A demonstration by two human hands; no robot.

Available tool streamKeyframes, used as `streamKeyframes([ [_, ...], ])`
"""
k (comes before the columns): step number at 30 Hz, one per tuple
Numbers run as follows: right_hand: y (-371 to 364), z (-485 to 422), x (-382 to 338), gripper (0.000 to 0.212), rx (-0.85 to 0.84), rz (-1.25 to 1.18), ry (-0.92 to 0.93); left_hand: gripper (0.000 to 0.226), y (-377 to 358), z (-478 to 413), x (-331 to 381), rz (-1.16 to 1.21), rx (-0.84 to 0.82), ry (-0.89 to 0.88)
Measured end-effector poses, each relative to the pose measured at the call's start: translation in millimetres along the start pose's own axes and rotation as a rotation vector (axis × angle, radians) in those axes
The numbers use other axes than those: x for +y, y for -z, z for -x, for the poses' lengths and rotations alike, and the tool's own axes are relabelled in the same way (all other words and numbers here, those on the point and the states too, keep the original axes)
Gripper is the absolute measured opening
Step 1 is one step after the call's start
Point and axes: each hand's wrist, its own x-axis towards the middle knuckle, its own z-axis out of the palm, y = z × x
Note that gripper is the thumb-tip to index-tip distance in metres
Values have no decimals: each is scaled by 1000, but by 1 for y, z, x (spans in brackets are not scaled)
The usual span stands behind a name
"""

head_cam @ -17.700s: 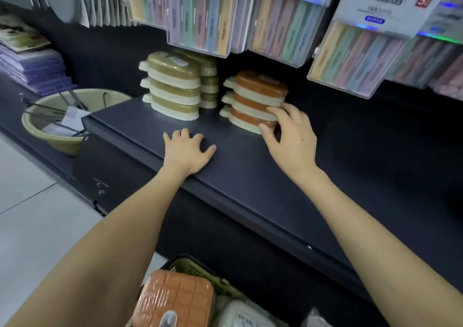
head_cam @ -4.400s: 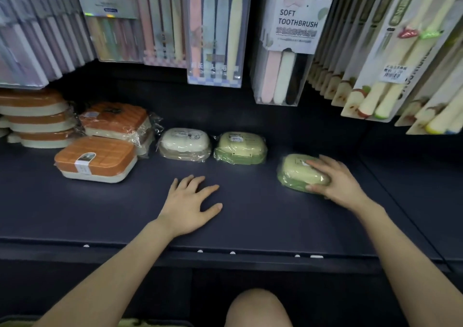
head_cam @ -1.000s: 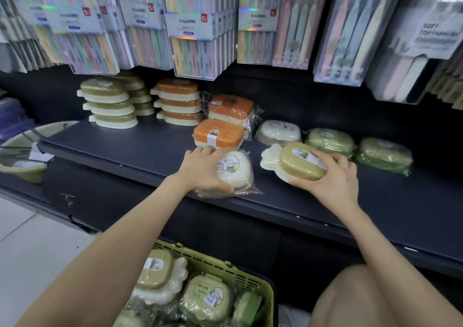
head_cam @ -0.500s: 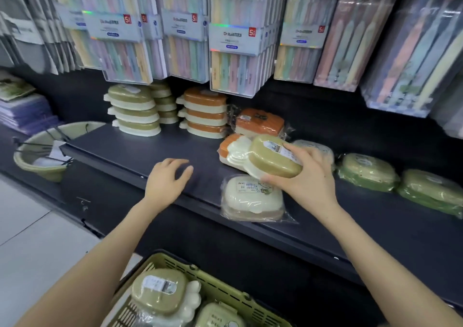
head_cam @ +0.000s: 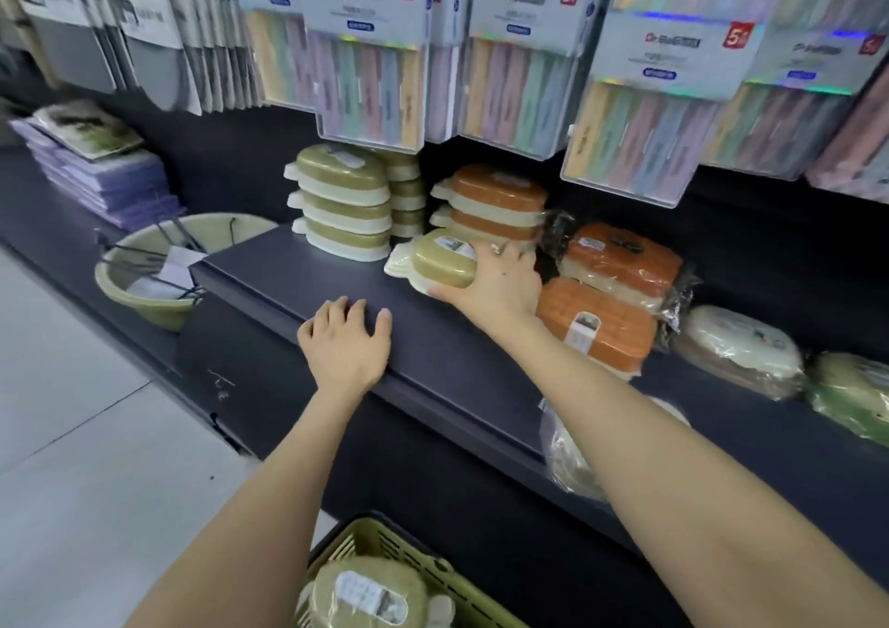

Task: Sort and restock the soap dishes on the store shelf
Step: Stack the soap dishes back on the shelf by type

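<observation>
Head view: basket was cut off at the frame bottom. A wrapped dish was mostly hidden under the right forearm. Left hand lay flat, fingers spread, on the shelf edge. Right hand gripped the olive soap dish just before the orange stack; shelf contact was unclear.

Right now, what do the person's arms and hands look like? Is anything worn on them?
Both forearms are bare up to the frame edge; no sleeve shows. The left hand and the right hand wear no gloves, and I see no ring, watch or bracelet. The nails on the left fingers look short.
</observation>
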Motion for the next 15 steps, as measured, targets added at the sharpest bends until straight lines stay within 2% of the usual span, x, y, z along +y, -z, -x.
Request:
streamKeyframes([
  [2, -17, -13, -7, 86, -12, 24, 3, 63, -6, 3, -2, 6, 67, -9],
  [6, -41, -32, -8, 90, -22, 74, -2, 71, -13, 1, -6, -28, 102, -31],
  [12, -60, -38, -6, 87, -9, 76, -7, 73, -15, 0, -7, -62, 120, -42],
  [15, -57, -34, -6, 93, -39, 103, 3, 65, -13, 0, -6, -56, 92, -26],
])
